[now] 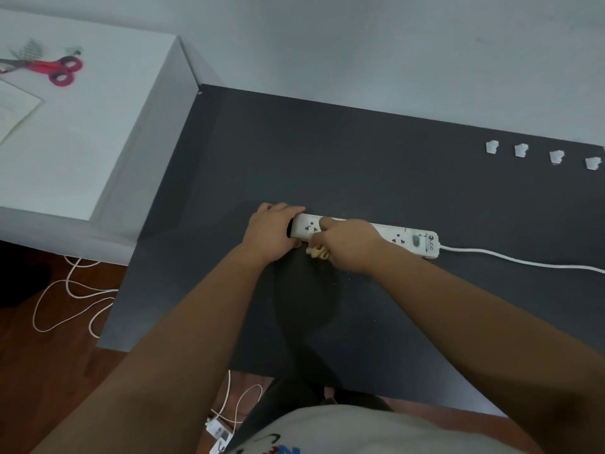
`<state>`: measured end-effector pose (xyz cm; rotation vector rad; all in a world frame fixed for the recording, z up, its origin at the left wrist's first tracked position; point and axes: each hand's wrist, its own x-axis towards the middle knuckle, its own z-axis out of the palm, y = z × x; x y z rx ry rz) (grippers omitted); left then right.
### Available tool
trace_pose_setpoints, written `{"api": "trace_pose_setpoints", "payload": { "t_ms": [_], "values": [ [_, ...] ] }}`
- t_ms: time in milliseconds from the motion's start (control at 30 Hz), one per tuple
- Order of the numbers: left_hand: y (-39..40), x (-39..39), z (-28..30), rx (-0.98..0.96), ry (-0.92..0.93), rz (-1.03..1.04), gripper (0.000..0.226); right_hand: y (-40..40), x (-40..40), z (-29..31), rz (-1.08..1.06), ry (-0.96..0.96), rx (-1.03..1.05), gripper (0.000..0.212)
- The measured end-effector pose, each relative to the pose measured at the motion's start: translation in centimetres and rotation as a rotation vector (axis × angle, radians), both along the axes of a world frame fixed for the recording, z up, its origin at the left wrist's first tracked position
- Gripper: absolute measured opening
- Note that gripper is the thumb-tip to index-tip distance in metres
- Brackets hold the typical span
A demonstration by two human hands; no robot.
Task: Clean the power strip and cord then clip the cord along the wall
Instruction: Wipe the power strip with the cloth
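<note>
A white power strip (406,239) lies on the dark table (360,158), its long side running left to right. My left hand (271,232) grips its left end. My right hand (347,245) presses a small yellowish cloth (317,252) onto the middle of the strip, covering part of the sockets. The white cord (523,262) leaves the strip's right end and runs off the right edge of the view. Several white cord clips (521,150) sit in a row at the table's far right, near the wall.
A white cabinet (98,126) stands to the left with red-handled scissors (57,69) and a paper sheet (16,109) on top. Loose white cables (68,299) lie on the wooden floor at left. Another white strip (219,432) lies on the floor below the table's front edge.
</note>
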<state>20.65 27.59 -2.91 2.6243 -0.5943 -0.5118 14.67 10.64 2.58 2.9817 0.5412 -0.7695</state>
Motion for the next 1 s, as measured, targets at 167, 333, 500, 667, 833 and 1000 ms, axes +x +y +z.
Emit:
{"api": "trace_pose_setpoints", "payload": {
  "t_ms": [167, 333, 500, 667, 833, 1000],
  "values": [
    [-0.2, 0.3, 0.5, 0.06, 0.004, -0.041, 0.076, -4.2, -0.5, 0.9, -0.223, -0.056, 0.119, 0.033],
    [-1.2, 0.0, 1.3, 0.079, -0.004, -0.096, 0.073, -5.3, -0.5, -0.9, -0.477, -0.14, 0.248, 0.037],
    [-3.3, -0.6, 1.7, 0.08, -0.066, -0.215, 0.064, -4.2, -2.1, -2.0, -0.425, -0.105, 0.269, 0.042],
    [-3.9, -0.4, 1.8, 0.076, -0.085, -0.253, 0.062, -6.2, -2.9, -1.0, -0.496, -0.169, 0.323, 0.038],
    [-5.2, -0.8, 1.9, 0.027, -0.064, -0.28, 0.058, -6.6, -3.9, -1.4, -0.595, -0.117, 0.207, 0.043],
    [-5.9, -1.2, 1.9, 0.014, -0.038, -0.281, 0.054, -5.8, -5.4, -1.6, -0.511, -0.079, 0.317, 0.04]
  ]
}}
